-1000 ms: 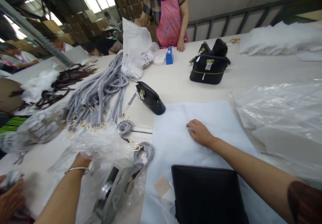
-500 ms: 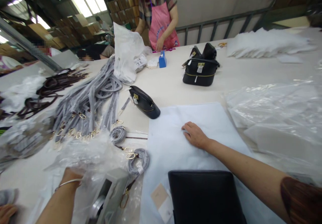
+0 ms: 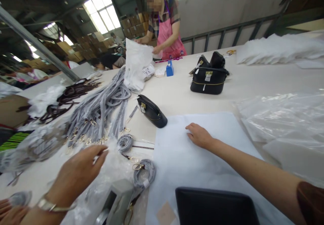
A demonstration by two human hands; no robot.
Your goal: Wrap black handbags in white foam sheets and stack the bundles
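My left hand [image 3: 78, 171], with a metal bangle at the wrist, is raised at lower left; its thumb and fingertips pinch a clear plastic bag [image 3: 111, 164]. My right hand [image 3: 199, 135] rests on a pale foam sheet [image 3: 174, 157], fingers partly spread and holding nothing. Nearest me on the sheet lies a flat black leather piece [image 3: 215, 206], cut off by the lower edge, with a beige card [image 3: 166, 213] beside it. A small black handbag [image 3: 152, 112] stands at the sheet's far left corner. Two coiled grey-wrapped straps [image 3: 144, 174] with gold clasps lie left of the sheet.
A grey tape dispenser [image 3: 118, 198] stands near my left forearm. Beyond are piled wrapped straps [image 3: 96, 107], a black handbag [image 3: 209, 80] and a blue dispenser [image 3: 169, 68]. Plastic bags [image 3: 286, 120] lie at right. A co-worker in a pink apron [image 3: 168, 37] stands opposite; another person's hands [image 3: 11, 211] show bottom left.
My left hand has come up and forward out from under the clear plastic. My right hand stays on the sheet. The view has tilted up, and the co-worker's hands have risen to the white bag.
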